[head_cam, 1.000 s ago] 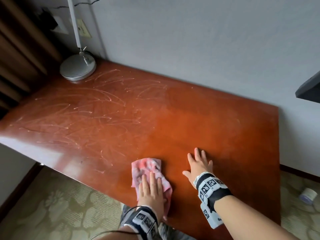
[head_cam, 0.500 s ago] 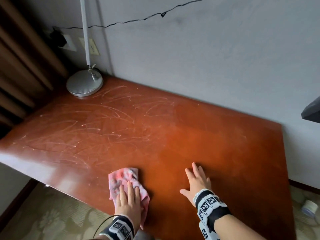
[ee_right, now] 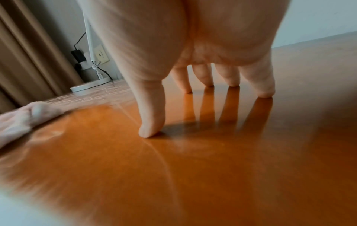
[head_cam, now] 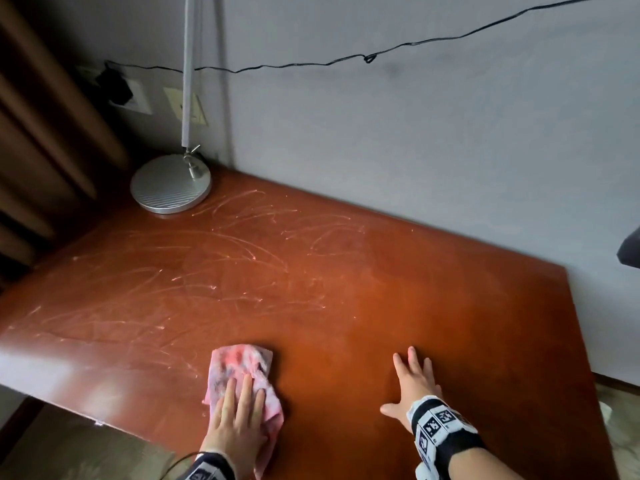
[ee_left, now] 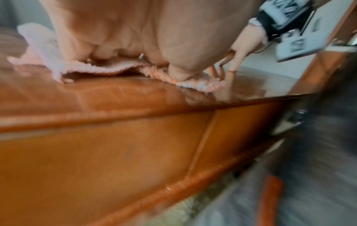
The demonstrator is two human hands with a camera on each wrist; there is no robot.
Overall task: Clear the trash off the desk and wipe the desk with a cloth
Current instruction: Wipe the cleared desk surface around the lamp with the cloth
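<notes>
Item one: your left hand (head_cam: 239, 424), fingers straight and flat, pressing the cloth (head_cam: 242, 372) onto the desk (head_cam: 346, 306) near its front edge. The cloth is pink, mottled with red and grey, crumpled, part of it showing past your fingertips and part trailing under the palm toward the edge.

Item two: your right hand (head_cam: 414, 389), fingers spread and straight, tips touching the bare wood well to the right of the cloth; it holds nothing. From the right wrist view, thumb and four fingertips (ee_right: 148, 131) stand on the glossy surface with their reflections beneath.

Item three: wrist bands (head_cam: 440, 427) on both arms, printed with black-and-white square marker patterns; no legible words.

Item four: desk, reddish-brown, with pale curved streaks across its left and rear portions.

Item five: lamp base (head_cam: 170, 187), round and silver, at the rear left corner, pole rising from it.

Item six: wall outlets (head_cam: 187, 107) behind the lamp, markings too small to read; a black cord (head_cam: 367, 58) strung across the wall.
</notes>
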